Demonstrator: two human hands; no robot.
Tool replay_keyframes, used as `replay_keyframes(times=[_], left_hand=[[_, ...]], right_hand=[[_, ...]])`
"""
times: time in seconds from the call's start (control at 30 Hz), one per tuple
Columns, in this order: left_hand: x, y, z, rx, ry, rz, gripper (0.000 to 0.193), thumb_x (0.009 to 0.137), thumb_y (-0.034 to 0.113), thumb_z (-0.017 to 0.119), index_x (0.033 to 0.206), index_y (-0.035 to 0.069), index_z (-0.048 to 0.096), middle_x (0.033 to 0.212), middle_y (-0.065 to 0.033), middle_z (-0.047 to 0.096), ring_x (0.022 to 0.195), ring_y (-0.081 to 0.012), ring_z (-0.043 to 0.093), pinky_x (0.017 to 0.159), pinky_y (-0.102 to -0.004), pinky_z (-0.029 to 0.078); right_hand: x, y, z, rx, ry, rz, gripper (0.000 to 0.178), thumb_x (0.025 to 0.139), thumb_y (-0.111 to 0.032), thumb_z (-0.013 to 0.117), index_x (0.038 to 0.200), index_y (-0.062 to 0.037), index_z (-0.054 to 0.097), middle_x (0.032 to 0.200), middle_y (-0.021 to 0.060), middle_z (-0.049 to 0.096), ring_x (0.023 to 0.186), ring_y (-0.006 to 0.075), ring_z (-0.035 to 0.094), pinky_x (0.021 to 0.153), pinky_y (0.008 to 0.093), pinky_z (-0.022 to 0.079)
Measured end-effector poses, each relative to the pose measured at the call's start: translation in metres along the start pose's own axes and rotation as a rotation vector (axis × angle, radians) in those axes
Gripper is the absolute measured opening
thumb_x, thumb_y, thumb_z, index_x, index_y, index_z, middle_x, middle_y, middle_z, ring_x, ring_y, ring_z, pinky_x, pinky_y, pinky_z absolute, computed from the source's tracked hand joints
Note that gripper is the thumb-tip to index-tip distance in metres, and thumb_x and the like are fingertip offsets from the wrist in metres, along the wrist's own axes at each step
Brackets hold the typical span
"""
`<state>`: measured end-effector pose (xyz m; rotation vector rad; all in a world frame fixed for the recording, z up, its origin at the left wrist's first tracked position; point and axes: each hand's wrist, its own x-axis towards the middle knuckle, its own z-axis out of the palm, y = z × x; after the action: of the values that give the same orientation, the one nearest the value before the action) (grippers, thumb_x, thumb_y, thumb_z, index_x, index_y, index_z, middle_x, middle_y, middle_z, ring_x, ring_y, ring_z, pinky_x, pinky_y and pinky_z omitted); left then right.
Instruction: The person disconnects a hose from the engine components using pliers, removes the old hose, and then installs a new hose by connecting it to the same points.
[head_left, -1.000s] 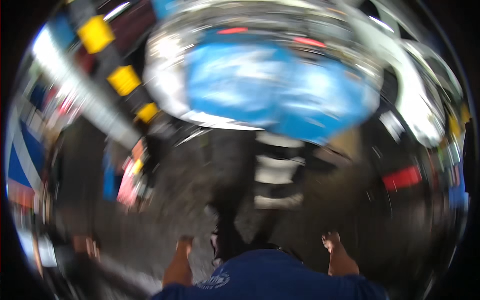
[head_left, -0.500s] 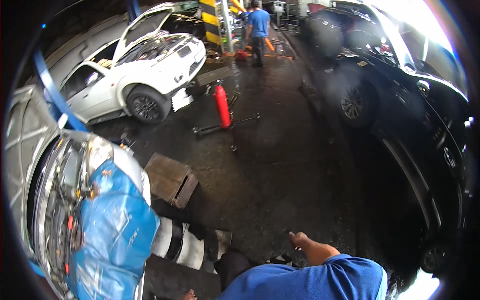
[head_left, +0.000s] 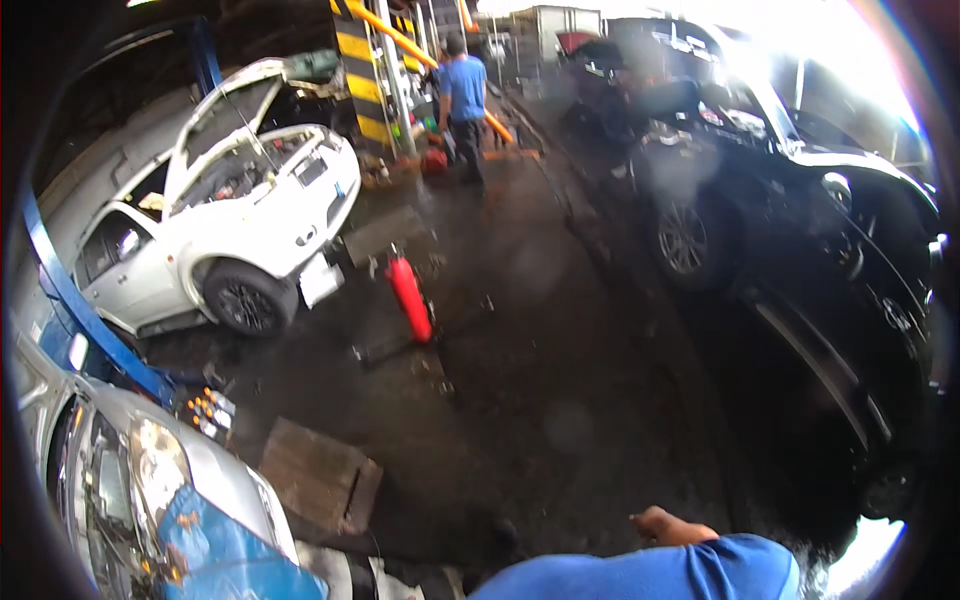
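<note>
My right hand (head_left: 652, 522) hangs low at the bottom, beyond my blue sleeve, with its fingers curled in. Whether anything is inside the fingers cannot be made out. My left hand is out of the picture. Nearest on my left are a silver car (head_left: 215, 470) with its hood raised and a blue protective cover (head_left: 225, 550) draped over its front. A wooden box (head_left: 310, 475) sits on the floor just past that car. Farther ahead, a red cylinder on a dark legged base (head_left: 408, 300) stands on the floor, leaning slightly in view.
A white vehicle (head_left: 250, 225) with its hood up stands at the left, by a blue post (head_left: 85, 285). A dark vehicle (head_left: 770, 250) lines the right. Far ahead a person in a blue shirt (head_left: 462, 90) stands near a yellow-and-black striped pillar (head_left: 360, 75).
My view has tilted up and turned slightly, so the cars and red cylinder sit lower and mostly farther left. My left fingers have left the picture; my right hand is nearer the lower edge.
</note>
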<state>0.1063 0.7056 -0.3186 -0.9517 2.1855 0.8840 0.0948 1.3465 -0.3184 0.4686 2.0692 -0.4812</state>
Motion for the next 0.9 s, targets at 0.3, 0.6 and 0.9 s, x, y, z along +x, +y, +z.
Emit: replay_keyframes(times=[0.3, 0.6, 0.9], left_hand=[[0.126, 0.317, -0.038, 0.169, 0.008, 0.3, 0.047, 0.088, 0.035, 0.063, 0.121, 0.001, 0.061, 0.121, -0.017, 0.062, 0.114, -0.0292, 0.058, 0.099, -0.04, 0.044], [0.241, 0.6, 0.045, 0.268, -0.007, 0.453, 0.047, 0.082, 0.038, 0.069, 0.111, 0.002, 0.067, 0.118, -0.0187, 0.063, 0.117, -0.0291, 0.057, 0.099, -0.0361, 0.044], [0.301, 0.768, 0.064, 0.127, -0.168, 0.424, 0.045, 0.084, 0.039, 0.067, 0.101, -0.003, 0.068, 0.095, -0.0191, 0.07, 0.092, -0.0285, 0.066, 0.084, -0.04, 0.051]], right_hand=[[0.103, -0.116, -0.175, 0.579, 0.482, 0.035, 0.052, 0.085, -0.045, 0.065, 0.107, 0.0024, 0.065, 0.09, 0.0135, 0.069, 0.077, 0.0215, 0.067, 0.067, 0.0349, 0.054], [0.278, 0.009, -0.244, 0.365, 0.251, 0.148, 0.049, 0.084, -0.042, 0.063, 0.113, -0.0022, 0.064, 0.112, 0.0154, 0.066, 0.108, 0.0275, 0.061, 0.092, 0.0355, 0.047], [0.374, -0.069, -0.563, 0.712, 0.395, 0.219, 0.071, 0.08, -0.052, 0.064, 0.119, 0.0077, 0.058, 0.124, 0.0272, 0.056, 0.119, 0.0373, 0.053, 0.098, 0.0396, 0.044]])
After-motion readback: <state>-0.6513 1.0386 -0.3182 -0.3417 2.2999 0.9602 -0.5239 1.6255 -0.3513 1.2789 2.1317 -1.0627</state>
